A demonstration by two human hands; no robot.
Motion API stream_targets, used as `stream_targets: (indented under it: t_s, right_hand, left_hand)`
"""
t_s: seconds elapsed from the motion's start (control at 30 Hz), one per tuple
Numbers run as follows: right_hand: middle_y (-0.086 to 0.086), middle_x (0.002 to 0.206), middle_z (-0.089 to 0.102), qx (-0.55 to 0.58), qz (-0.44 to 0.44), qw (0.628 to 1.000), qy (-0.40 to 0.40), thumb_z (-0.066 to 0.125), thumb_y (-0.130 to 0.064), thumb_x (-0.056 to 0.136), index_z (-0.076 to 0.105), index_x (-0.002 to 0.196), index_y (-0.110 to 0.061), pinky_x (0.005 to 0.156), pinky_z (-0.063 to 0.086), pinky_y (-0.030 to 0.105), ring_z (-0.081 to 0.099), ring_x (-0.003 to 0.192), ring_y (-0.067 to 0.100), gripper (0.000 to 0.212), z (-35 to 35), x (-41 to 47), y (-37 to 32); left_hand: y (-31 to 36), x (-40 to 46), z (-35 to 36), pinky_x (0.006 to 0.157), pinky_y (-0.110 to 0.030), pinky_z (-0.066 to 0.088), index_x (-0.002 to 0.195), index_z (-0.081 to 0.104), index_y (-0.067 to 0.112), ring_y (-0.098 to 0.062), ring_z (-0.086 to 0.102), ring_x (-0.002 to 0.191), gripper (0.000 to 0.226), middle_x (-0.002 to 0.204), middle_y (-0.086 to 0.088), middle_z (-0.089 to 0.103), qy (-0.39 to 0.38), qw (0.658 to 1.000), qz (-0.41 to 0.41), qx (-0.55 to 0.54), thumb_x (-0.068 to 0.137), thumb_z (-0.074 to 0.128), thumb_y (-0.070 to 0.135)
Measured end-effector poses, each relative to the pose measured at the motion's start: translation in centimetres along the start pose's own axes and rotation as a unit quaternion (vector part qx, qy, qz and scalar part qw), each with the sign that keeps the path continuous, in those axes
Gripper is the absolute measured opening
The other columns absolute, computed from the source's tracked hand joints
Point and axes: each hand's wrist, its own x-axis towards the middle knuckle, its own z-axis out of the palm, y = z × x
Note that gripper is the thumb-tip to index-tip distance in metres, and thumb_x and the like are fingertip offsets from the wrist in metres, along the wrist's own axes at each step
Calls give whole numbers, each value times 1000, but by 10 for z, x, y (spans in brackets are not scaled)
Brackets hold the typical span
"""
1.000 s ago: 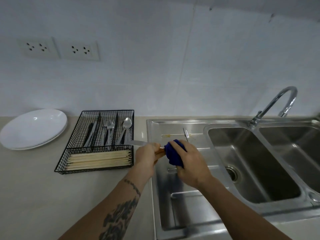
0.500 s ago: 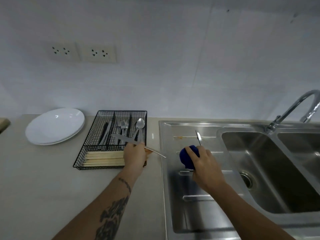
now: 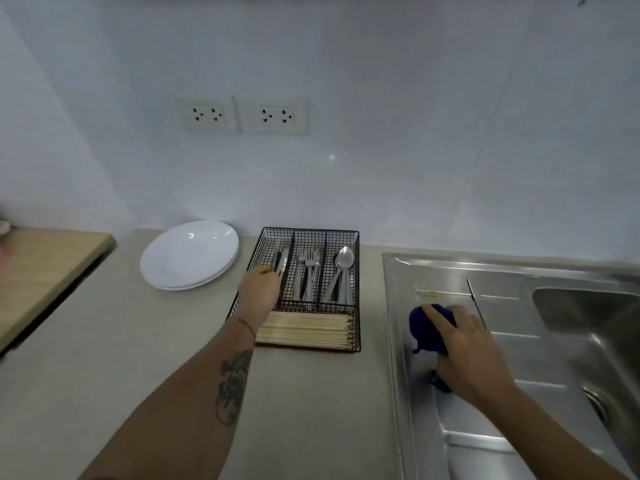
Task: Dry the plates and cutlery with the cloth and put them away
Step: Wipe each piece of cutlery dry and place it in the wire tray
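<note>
The left hand (image 3: 260, 289) reached over the left compartment of the wire tray (image 3: 356, 299), its fingers curled around the handle of a knife (image 3: 281, 261) whose blade lay among the other knives in that compartment. An orange-brown bit of the handle showed at the top of the fist. The right hand (image 3: 465, 344) rested on the steel draining board (image 3: 502, 403), fingers bent over a bunched blue cloth (image 3: 424, 327) and gripping it against the metal. At about one o'clock from that hand, just beside its fingertips, another knife (image 3: 475, 299) lay on the draining board, thin and dark, pointing away from the person.

In the tray, forks (image 3: 308, 271) filled the middle compartment and spoons (image 3: 343, 271) the right one, with a row of pale chopsticks (image 3: 304, 329) lying crosswise in the near section. At nine o'clock from the tray, close but apart from it, a stack of white plates (image 3: 189, 254) sat on the grey counter (image 3: 121, 358). Farther out at nine o'clock a wooden board (image 3: 45, 268) met the counter edge. At three o'clock from the right hand the sink basin (image 3: 588, 323) dropped away. Two wall sockets (image 3: 242, 115) were set in the white wall at twelve o'clock above the plates and tray
</note>
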Motion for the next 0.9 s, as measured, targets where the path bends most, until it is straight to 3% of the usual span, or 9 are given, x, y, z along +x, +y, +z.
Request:
stream_targets:
  t_s: [0.07, 0.13, 0.2, 0.37, 0.47, 0.6, 0.7, 0.8, 0.9]
  right_hand:
    - [17, 107, 59, 18, 8, 1000, -8, 87, -6, 48, 59, 128, -10, 65, 56, 44, 61, 85, 36, 85, 1, 5, 1]
    - [16, 112, 57, 28, 19, 999, -18, 84, -9, 54, 55, 131, -13, 67, 57, 45, 60, 90, 36, 82, 3, 9, 3]
    - [14, 116, 56, 22, 20, 999, -29, 82, -13, 59, 51, 135, -16, 71, 57, 45, 58, 94, 34, 82, 3, 9, 5]
    - [9, 127, 50, 11, 46, 998, -43, 75, -19, 72, 42, 143, -20, 88, 51, 37, 53, 108, 27, 78, 0, 8, 25]
    - [5, 133, 45, 15, 71, 996, -53, 70, -21, 79, 33, 148, -23, 94, 46, 32, 47, 115, 23, 78, -7, 5, 37]
    - [5, 131, 43, 13, 124, 992, -36, 67, -18, 80, 30, 149, -25, 95, 45, 32, 46, 113, 22, 79, -27, -1, 69]
    - [12, 126, 48, -9, 157, 988, -5, 70, -14, 75, 38, 147, -20, 88, 47, 39, 51, 105, 28, 79, -42, -7, 96]
    - [18, 122, 52, -71, 173, 982, 0, 74, -16, 69, 42, 144, -16, 85, 47, 43, 54, 99, 34, 82, -43, -15, 116]
    - [14, 138, 40, -107, 176, 976, -68, 68, -29, 75, 27, 149, -21, 99, 39, 44, 45, 117, 34, 84, -30, -29, 123]
  left_hand:
    - [0, 16, -3, 63, -26, 44, 79, 68, 16, -25, 57, 74, 25, 77, -4, 62, -2, 999, 15, 44, 84, 47, 3]
    - [-5, 36, -1, 81, -32, 52, 103, 73, 13, -31, 66, 90, 28, 95, -9, 69, 1, 996, 21, 83, 86, 52, 9]
    - [-12, 51, 1, 88, -37, 51, 102, 73, 8, -37, 66, 96, 22, 98, -17, 71, 1, 990, 34, 135, 87, 58, 12]
    - [-25, 78, 19, 73, -33, 45, 64, 60, 1, -39, 61, 78, 17, 73, -18, 64, -3, 971, 61, 229, 80, 60, 3]
    - [-28, 84, 21, 67, -33, 44, 57, 57, -2, -35, 56, 64, 21, 62, -19, 60, -2, 965, 58, 256, 77, 62, 4]
    - [-23, 74, 20, 66, -36, 46, 63, 58, 0, -33, 56, 64, 16, 66, -17, 61, -9, 955, 77, 287, 76, 62, 8]
    - [-13, 61, 19, 69, -38, 50, 72, 60, 6, -34, 57, 69, 9, 77, -17, 63, 20, 943, 92, 319, 72, 63, 15]
    - [2, 39, 37, 71, -47, 55, 80, 65, 4, -42, 59, 75, 18, 82, -22, 63, 63, 916, 200, 341, 66, 59, 13]
    - [23, 0, 85, 80, -47, 52, 103, 71, 6, -40, 61, 91, 30, 100, -19, 66, 37, 907, 275, 317, 75, 60, 4]
